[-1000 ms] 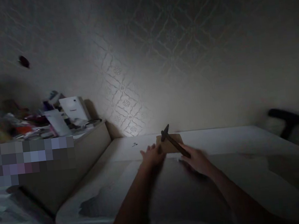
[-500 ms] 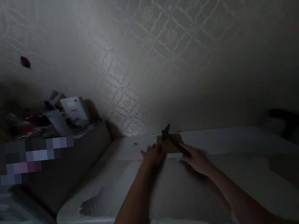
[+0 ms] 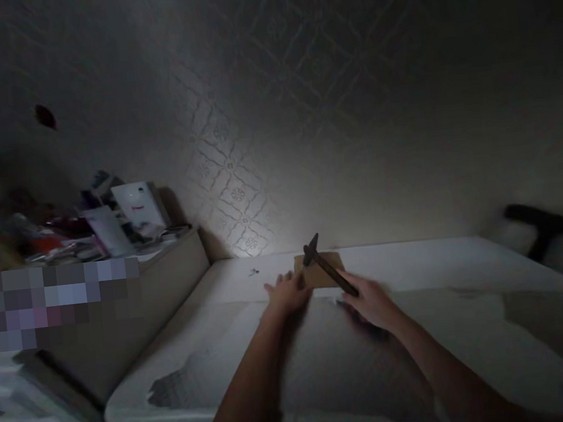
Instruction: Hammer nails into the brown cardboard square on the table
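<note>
A small brown wooden block (image 3: 325, 269) lies on the white table (image 3: 418, 270) near the wall. My left hand (image 3: 287, 293) rests at the block's left edge, fingers bent against it. My right hand (image 3: 373, 303) is closed round the handle of a dark hammer (image 3: 327, 266). The hammer's head is raised just above the block's far left corner. The room is dim and fine detail is hard to make out.
A low cabinet (image 3: 168, 276) to the left carries white boxes (image 3: 137, 206) and a clutter of small items. A patterned wall (image 3: 270, 105) stands behind the table. A dark T-shaped object (image 3: 545, 227) sits at the far right.
Hands, hammer and block stay about where they were. The light on the wall has dimmed and shifted.
</note>
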### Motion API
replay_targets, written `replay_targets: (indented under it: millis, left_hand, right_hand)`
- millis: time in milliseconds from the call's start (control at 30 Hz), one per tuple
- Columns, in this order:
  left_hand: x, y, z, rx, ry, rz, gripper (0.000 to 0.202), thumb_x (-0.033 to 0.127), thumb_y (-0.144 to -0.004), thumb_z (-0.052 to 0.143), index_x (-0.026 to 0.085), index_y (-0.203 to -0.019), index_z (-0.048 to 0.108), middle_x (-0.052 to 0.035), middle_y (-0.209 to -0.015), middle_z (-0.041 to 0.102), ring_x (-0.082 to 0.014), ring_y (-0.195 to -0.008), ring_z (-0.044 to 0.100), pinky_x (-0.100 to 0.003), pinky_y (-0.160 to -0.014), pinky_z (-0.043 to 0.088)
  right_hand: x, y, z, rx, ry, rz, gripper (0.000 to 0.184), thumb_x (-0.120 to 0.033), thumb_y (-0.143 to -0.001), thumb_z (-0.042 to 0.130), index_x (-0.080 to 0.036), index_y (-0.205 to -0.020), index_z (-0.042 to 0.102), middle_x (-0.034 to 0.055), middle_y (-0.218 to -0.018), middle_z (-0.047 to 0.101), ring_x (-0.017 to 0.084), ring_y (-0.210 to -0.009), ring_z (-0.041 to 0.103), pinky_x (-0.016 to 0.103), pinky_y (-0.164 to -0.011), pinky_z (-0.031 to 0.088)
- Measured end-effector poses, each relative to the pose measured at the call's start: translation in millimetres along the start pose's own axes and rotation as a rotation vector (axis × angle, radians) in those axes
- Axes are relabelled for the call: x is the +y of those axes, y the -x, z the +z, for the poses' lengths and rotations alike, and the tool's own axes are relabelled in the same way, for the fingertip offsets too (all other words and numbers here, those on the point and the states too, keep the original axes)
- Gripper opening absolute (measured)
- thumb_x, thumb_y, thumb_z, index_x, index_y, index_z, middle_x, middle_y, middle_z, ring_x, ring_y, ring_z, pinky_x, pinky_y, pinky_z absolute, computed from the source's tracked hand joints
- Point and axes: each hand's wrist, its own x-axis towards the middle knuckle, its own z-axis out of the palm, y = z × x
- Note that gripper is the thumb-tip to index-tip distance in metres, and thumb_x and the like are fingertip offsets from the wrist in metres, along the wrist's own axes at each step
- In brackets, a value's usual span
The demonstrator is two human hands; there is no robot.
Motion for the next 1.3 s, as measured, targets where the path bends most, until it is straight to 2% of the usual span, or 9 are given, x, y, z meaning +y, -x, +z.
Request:
replay_targets:
  millis: [167,400,533,667,867,1033,1300]
  left_hand:
    - [0.3,0.2,-0.3,0.009,0.001,-0.005,0.064,0.060,-0.090,0.035,0.032,-0.148,0.035,-0.0108,-0.157,0.031,-0.0378,-0.144,0.024,-0.074,-0.106,0.016]
    - [0.5,-0.1,-0.4,0.007,-0.007,0.004,0.064,0.060,-0.090,0.037,0.032,-0.148,0.036,-0.0114,-0.156,0.032,-0.0389,-0.142,0.026,-0.074,-0.105,0.018]
    - [1.1,0.4,-1.9,-0.005,-0.015,0.000,0.066,0.060,-0.090,0.035,0.031,-0.149,0.034,-0.0114,-0.156,0.032,-0.0392,-0.142,0.026,-0.074,-0.105,0.018]
    - [1.3,0.3,-2.4,-0.020,-0.018,-0.012,0.066,0.061,-0.090,0.036,0.033,-0.149,0.032,-0.0097,-0.158,0.029,-0.0383,-0.144,0.023,-0.073,-0.107,0.017]
    - [-0.7,-1.1,0.9,0.008,-0.003,-0.001,0.066,0.060,-0.090,0.036,0.031,-0.149,0.034,-0.0120,-0.156,0.033,-0.0401,-0.142,0.026,-0.075,-0.105,0.017]
    - [-1.1,-2.5,1.8,0.003,-0.012,0.001,0.065,0.059,-0.090,0.037,0.032,-0.149,0.032,-0.0113,-0.157,0.031,-0.0388,-0.143,0.024,-0.075,-0.105,0.017]
    - [-0.7,-0.3,0.4,-0.005,-0.006,0.001,0.067,0.061,-0.091,0.034,0.033,-0.151,0.028,-0.0108,-0.158,0.030,-0.0383,-0.143,0.024,-0.074,-0.105,0.016]
  right_hand:
    - [1.8,-0.4,1.2,0.018,0.012,-0.003,0.061,-0.016,-0.080,0.058,-0.023,-0.141,0.051,0.0083,-0.130,0.064,0.025,-0.116,0.062,0.041,-0.098,0.049]
    - [0.1,-0.2,0.1,0.015,0.013,-0.012,0.061,-0.014,-0.080,0.058,-0.027,-0.139,0.052,0.0045,-0.126,0.067,0.025,-0.116,0.062,0.041,-0.101,0.047]
    - [-1.3,0.5,-0.4,0.018,0.017,-0.029,0.061,-0.014,-0.080,0.058,-0.025,-0.140,0.051,0.0075,-0.131,0.063,0.025,-0.121,0.059,0.042,-0.102,0.046]
    - [-1.6,0.3,-0.6,0.018,0.028,-0.022,0.062,-0.014,-0.080,0.058,-0.027,-0.140,0.051,0.0054,-0.131,0.063,0.024,-0.121,0.059,0.041,-0.102,0.046]
    - [0.5,-0.5,0.7,0.008,0.033,-0.002,0.062,-0.015,-0.081,0.057,-0.022,-0.142,0.049,0.0086,-0.128,0.065,0.026,-0.113,0.064,0.040,-0.097,0.049]
    - [-0.8,-0.9,0.3,0.001,0.048,0.012,0.063,-0.014,-0.079,0.058,-0.021,-0.141,0.050,0.0098,-0.127,0.066,0.028,-0.114,0.063,0.042,-0.097,0.049]
    - [-0.6,0.1,0.5,0.022,0.032,-0.016,0.062,-0.014,-0.080,0.057,-0.022,-0.141,0.050,0.0076,-0.130,0.064,0.026,-0.115,0.063,0.040,-0.099,0.048]
